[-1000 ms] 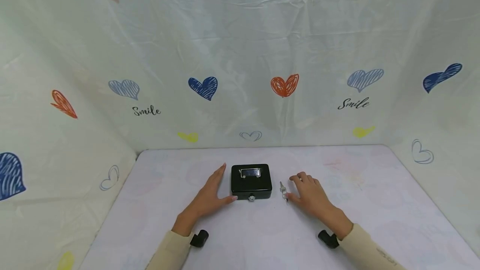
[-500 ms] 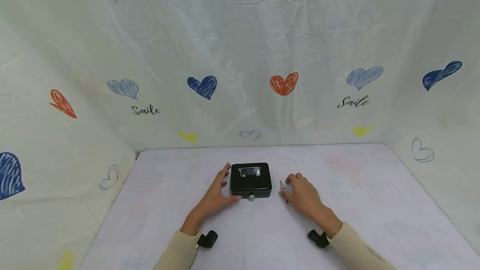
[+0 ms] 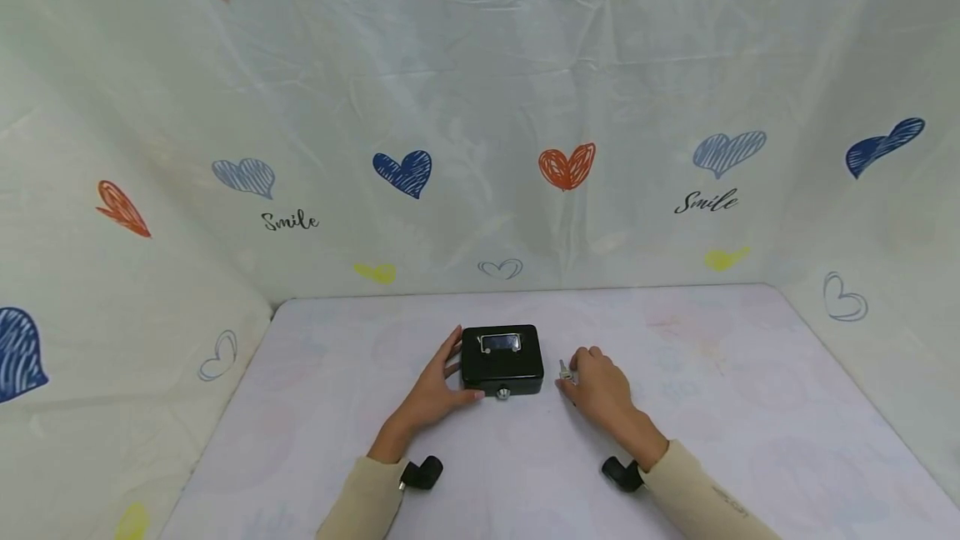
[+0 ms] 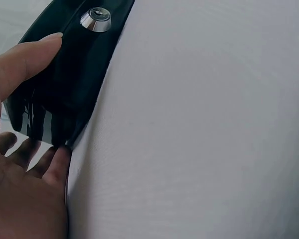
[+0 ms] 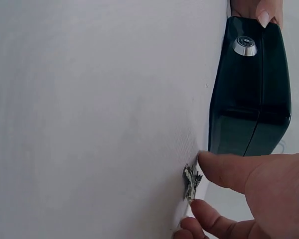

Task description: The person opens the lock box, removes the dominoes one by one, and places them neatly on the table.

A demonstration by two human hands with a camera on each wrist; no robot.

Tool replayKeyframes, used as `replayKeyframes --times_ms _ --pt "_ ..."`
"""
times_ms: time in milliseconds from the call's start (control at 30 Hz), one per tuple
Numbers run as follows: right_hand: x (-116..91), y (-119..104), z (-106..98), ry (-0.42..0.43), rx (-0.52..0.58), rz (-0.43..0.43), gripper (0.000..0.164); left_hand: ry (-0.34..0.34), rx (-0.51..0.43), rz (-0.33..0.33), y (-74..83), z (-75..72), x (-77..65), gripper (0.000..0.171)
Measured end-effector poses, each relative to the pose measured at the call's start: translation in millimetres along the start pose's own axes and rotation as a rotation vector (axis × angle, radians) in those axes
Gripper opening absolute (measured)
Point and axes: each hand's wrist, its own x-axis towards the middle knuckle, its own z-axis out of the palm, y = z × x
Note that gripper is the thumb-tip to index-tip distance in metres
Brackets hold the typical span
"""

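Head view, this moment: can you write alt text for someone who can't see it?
A person's left hand touches the left side of a closed black box with a silver front lock, while the right hand has its fingertips at small metal keys beside it. Both lie on a pale table before a heart-printed sheet.

And we've got a pale, heart-printed sheet (image 3: 480, 107) rising beyond the left hand (image 3: 429, 398), whitish tabletop (image 3: 510, 457) spreading beneath it!
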Motion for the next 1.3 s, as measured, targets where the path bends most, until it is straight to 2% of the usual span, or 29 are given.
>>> replayKeyframes --times_ms 267,633,800,1033,1300 --pt "1 0 2 -0.015 0.027 0.029 0.022 -0.014 -0.006 -0.081 1.8 -0.3 1.2 0.112" --pt "0 -3 1 -0.043 0.112 0.033 0.012 0.022 -0.034 -0.119 2.9 2.8 0.8 0.110" --pt "-4 -5 1 -0.017 0.095 0.015 0.013 0.023 -0.051 -0.113 1.4 1.1 1.5 0.110" --pt "-14 -7 1 0.067 0.078 -0.028 0.015 0.014 -0.060 -0.108 -2.8 0.6 2.8 0.109" --pt "-30 -22 3 0.123 0.088 -0.104 0.019 0.018 -0.056 -0.119 -4.4 0.2 3.9 0.109"
